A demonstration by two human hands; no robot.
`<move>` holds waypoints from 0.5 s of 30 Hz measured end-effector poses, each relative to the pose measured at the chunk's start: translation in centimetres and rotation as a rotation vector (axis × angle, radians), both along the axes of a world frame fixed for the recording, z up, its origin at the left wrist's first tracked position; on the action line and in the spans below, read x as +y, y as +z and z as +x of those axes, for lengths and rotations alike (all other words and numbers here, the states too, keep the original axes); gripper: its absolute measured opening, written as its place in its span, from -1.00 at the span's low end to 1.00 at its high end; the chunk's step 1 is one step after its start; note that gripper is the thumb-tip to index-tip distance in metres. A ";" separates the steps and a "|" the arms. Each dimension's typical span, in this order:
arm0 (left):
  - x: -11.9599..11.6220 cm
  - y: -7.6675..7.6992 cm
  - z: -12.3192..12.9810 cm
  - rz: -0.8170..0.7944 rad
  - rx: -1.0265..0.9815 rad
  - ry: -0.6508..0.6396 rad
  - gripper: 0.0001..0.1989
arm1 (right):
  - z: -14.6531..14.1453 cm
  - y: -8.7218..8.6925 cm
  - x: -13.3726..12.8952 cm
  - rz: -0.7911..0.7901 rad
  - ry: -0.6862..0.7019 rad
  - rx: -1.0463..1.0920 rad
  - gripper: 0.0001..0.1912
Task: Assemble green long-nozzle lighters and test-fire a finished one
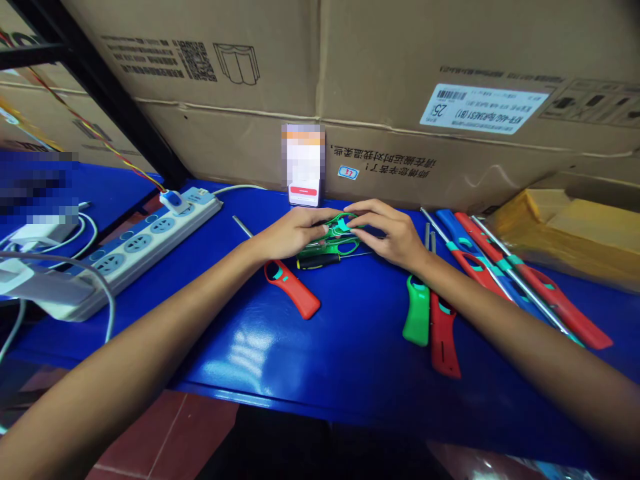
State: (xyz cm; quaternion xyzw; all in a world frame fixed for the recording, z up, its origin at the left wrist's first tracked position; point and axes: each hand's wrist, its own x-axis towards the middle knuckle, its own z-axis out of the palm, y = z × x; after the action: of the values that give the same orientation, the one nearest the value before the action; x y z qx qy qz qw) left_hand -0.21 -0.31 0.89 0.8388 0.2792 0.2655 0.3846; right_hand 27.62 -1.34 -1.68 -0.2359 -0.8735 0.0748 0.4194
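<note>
Near the back of the blue table, my left hand [300,232] pinches the left side of a green lighter casing [334,228] with its inner parts showing. The fingers of my right hand [385,230] close on its teal trigger piece [343,225] from the right. Just below lies another green casing part [320,249], beside a black and yellow screwdriver [320,261]. A red lighter [295,288] rests below my left wrist. Under my right forearm are a green lighter [417,313] and a red lighter [444,343].
Several red and blue lighters [565,303] lie at the right, near an opened carton [575,227]. A phone [304,167] leans on a large cardboard box [375,60]. A power strip [150,243] with cables is at the left.
</note>
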 end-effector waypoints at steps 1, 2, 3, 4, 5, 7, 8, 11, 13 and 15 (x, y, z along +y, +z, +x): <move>-0.1 0.1 0.1 0.021 0.012 0.005 -0.53 | 0.0 0.0 0.0 0.003 0.003 0.007 -0.82; -0.1 0.1 0.1 0.037 0.023 0.009 -0.53 | 0.0 0.0 0.0 0.006 0.006 0.013 -0.80; -0.1 0.2 0.2 0.049 0.029 0.011 -0.54 | 0.0 -0.1 0.1 0.008 0.009 0.017 -0.76; -0.2 0.2 0.2 0.058 0.032 0.013 -0.54 | 0.0 -0.1 0.0 0.006 0.012 0.018 -0.72; -0.2 0.3 0.2 0.064 0.031 0.016 -0.54 | 0.0 -0.1 0.0 -0.002 0.015 0.015 -0.68; -0.1 0.3 0.2 0.070 0.026 0.018 -0.54 | 0.0 -0.1 0.0 -0.019 0.024 0.002 -0.62; -0.1 0.2 0.2 0.070 0.024 0.017 -0.54 | 0.0 -0.1 0.0 -0.024 0.030 -0.006 -0.60; 0.0 0.0 0.1 0.051 0.021 0.014 -0.55 | 0.1 0.0 0.1 -0.013 0.046 -0.029 -0.59; 0.1 -0.1 0.0 0.020 0.011 0.006 -0.55 | 0.1 0.0 0.1 0.009 0.055 -0.039 -0.59; 0.0 -0.2 0.1 -0.007 -0.004 -0.010 -0.55 | 0.1 0.0 0.1 0.028 0.064 -0.036 -0.59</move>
State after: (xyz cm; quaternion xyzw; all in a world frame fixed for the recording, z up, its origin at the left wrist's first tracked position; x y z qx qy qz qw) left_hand -0.10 -0.28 0.72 0.8384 0.2754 0.2643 0.3891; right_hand 27.68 -1.19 -1.68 -0.2034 -0.8889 0.0716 0.4043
